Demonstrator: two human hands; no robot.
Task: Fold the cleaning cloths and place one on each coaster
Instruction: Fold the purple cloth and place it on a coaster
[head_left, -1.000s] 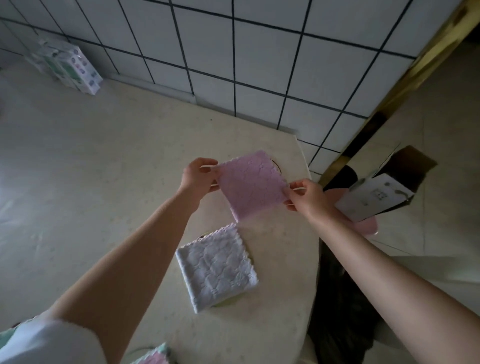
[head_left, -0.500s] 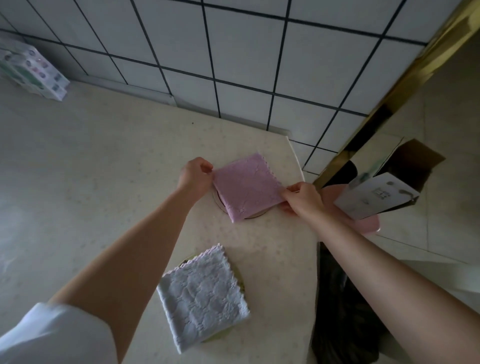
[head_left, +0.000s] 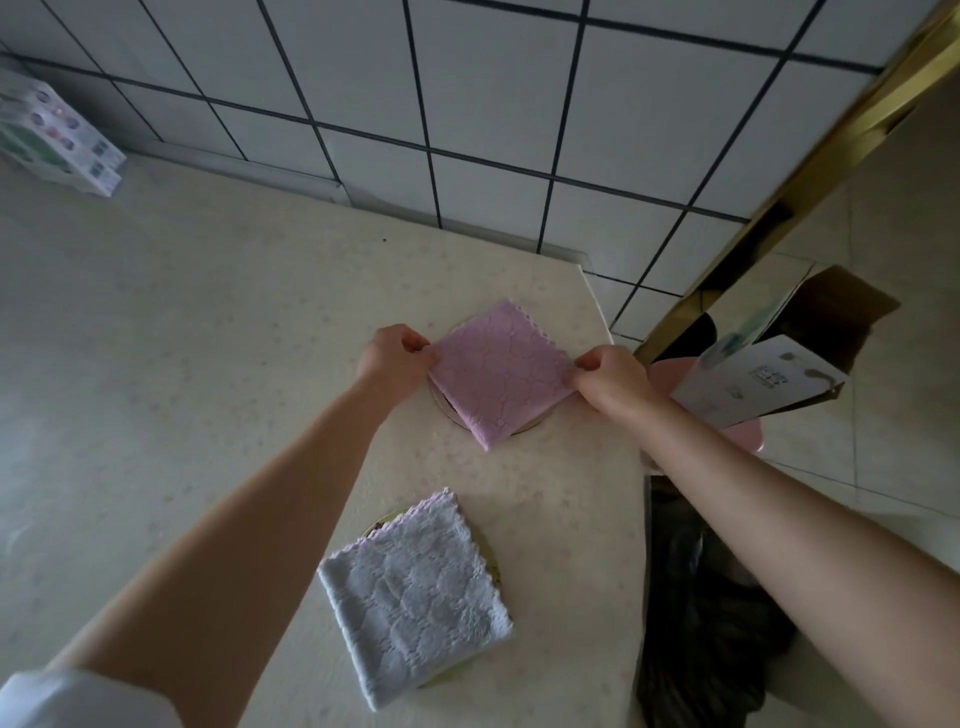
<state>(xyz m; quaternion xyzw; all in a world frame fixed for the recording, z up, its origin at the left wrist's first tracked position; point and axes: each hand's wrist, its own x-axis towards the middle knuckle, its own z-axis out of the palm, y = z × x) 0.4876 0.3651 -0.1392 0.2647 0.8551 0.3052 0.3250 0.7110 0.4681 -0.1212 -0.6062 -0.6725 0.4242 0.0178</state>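
- Head view, only camera. Folded pink cloth (head_left: 501, 371) lies as a diamond over the far coaster (head_left: 448, 413). Only thin arcs of the coaster's rim show, at the cloth's lower left and lower right edges.
- Left hand (head_left: 395, 358) pinches the cloth's left corner and right hand (head_left: 608, 376) pinches its right corner. Both have their fingers curled onto the fabric.
- Likely reason for the two-corner hold: it keeps the folded layers taut and stacked while the square is centred on the round coaster.
- I cannot tell whether the cloth rests fully flat or is held slightly up at the corners.
- Both forearms reach out from the near edge and converge on the cloth. The wrists look low, close to the countertop (head_left: 208, 338). A white sleeve shows at the left elbow.
- Pale grey cloth (head_left: 413, 592) is folded square and sits on the near coaster (head_left: 487, 553), untouched between the arms. That one reads as finished.
- My judgement: the pink cloth is nearly placed, so what remains is letting go of it.
- Surroundings: a tiled wall (head_left: 467, 104) behind, and a cardboard box (head_left: 753, 379) off the counter's right end.
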